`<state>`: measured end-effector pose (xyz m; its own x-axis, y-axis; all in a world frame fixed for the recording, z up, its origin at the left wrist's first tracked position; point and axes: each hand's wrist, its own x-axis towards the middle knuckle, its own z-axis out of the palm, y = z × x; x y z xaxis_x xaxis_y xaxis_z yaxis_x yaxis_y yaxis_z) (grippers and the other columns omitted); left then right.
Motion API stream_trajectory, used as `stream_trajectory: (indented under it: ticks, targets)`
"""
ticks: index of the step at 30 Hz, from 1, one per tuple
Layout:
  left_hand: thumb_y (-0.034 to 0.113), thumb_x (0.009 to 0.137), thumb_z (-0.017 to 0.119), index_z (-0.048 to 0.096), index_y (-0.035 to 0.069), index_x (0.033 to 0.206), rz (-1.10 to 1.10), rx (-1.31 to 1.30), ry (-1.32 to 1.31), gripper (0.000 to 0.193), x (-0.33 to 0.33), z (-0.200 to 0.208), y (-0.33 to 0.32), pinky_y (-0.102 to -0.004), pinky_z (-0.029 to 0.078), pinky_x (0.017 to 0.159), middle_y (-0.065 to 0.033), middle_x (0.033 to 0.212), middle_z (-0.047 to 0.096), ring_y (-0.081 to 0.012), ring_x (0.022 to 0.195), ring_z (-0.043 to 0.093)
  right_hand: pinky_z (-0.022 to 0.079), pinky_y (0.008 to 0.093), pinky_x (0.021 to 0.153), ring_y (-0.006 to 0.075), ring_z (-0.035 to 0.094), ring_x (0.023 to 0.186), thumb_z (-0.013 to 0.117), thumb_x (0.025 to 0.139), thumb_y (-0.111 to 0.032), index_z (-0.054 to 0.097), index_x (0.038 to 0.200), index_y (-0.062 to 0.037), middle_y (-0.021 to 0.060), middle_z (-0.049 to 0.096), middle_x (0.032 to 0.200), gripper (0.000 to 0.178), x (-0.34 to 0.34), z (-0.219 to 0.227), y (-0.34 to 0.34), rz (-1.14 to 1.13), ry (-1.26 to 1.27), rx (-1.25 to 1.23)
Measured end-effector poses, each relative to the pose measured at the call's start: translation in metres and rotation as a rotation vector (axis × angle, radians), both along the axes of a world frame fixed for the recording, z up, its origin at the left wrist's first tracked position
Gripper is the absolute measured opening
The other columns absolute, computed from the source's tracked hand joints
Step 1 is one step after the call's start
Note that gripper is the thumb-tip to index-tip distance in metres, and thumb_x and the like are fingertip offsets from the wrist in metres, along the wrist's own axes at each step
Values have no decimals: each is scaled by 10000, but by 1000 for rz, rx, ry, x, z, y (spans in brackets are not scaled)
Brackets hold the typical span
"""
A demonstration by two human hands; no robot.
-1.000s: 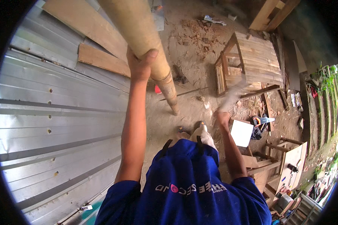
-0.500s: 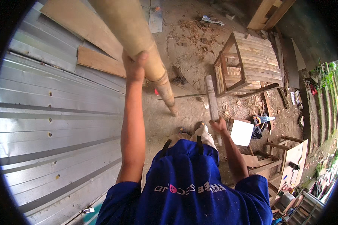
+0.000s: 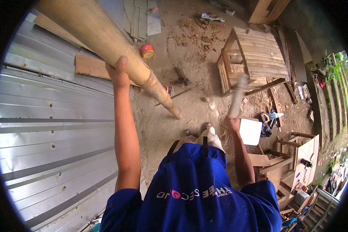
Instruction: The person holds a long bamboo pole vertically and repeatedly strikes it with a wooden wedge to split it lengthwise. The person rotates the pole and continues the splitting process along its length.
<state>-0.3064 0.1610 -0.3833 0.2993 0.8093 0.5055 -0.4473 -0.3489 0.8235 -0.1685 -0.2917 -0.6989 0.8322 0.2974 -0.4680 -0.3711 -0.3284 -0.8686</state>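
Note:
A thick bamboo pole (image 3: 100, 44) slants from the upper left down to a narrower lower end near the ground ahead of my feet. My left hand (image 3: 119, 73) grips its left side, thumb showing and the other fingers hidden behind it. My right hand (image 3: 232, 124) is closed round the lower part of a flat greyish length of wood (image 3: 239, 96). That wood points up and away, blurred by motion, and stands apart from the bamboo.
A slatted bamboo-topped stool (image 3: 263, 54) lies ahead on the right. Nearer are a white board (image 3: 249, 132), a handsaw (image 3: 272, 116) and a wooden frame (image 3: 286, 158). Corrugated metal sheeting (image 3: 58, 131) runs along the left. A red and yellow can (image 3: 147, 51) sits beyond the bamboo.
My left hand and the bamboo's upper part have shifted left, so the pole leans more and uncovers the can. My right hand has moved right, its wood tilting rightward.

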Motion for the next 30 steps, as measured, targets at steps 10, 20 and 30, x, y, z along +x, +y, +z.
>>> stream_trajectory:
  ticks: [10, 20, 30]
  targets:
    - [450, 752, 723, 469, -58, 1303, -234, 84, 70, 791, 7, 2, -5, -429, 527, 905, -188, 1181, 610, -301, 1043, 636, 465, 324, 542, 147, 604, 635, 648, 858, -189, 666, 839, -26, 67, 627, 705, 165, -34, 32, 31, 277, -9, -86]
    - [413, 753, 763, 522, -55, 1233, -264, 67, 25, 713, 13, -6, 1, -366, 493, 891, -107, 1074, 626, -210, 974, 608, 495, 356, 585, 178, 610, 680, 731, 764, -182, 626, 996, 31, 93, 643, 784, 333, -18, -5, 40, 544, 41, 20]
    - [401, 765, 756, 508, -53, 1271, -301, 52, 95, 724, 15, -6, 7, -365, 487, 911, -134, 1178, 599, -215, 1045, 596, 475, 398, 583, 186, 611, 664, 665, 848, -320, 667, 877, -27, 87, 656, 755, 294, 19, -35, 40, -272, -87, 232]
